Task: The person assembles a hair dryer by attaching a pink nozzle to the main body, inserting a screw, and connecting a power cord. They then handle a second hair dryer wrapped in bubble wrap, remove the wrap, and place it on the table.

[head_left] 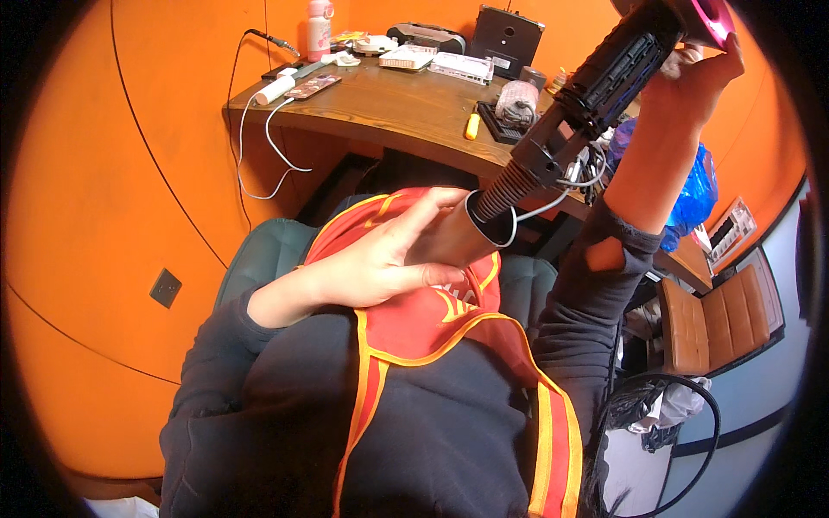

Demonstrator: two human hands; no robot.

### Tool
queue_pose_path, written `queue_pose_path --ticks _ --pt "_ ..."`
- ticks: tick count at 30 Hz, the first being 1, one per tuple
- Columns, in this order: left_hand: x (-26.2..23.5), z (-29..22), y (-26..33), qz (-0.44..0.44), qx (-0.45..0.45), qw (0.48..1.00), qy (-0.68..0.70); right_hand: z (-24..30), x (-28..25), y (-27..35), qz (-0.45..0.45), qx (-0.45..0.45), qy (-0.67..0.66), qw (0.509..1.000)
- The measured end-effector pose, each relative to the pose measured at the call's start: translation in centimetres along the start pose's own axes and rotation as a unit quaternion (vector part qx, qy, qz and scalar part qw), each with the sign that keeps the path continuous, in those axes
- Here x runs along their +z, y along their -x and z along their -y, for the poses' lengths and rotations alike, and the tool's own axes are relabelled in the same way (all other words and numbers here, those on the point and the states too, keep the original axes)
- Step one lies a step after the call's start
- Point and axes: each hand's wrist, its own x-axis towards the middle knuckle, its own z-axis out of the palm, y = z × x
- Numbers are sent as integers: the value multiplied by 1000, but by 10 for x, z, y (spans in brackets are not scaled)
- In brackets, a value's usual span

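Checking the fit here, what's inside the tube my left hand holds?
The black ribbed shaft runs into the tube through its open end. Deeper in, the tube's wall hides everything, including where the shaft ends.

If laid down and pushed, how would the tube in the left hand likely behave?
The tube would probably roll, given its round wall. It seems stiff, as its open rim looks neatly round. Its smooth outside may be slippery.

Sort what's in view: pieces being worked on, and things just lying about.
Being worked on:
tube, in the left hand
black assembly, in the right hand

Lying about:
pink bottle, on the desk
yellow object
blue bag
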Motion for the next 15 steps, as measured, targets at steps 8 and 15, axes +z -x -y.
queue_pose_path --ticks 8,15 --pt "-8 23 -5 -58 12 997 -45 2 13 20 89 -86 72 990" --pt "-4 29 -6 -57 99 980 -164 17 18 12 63 -113 133 983"
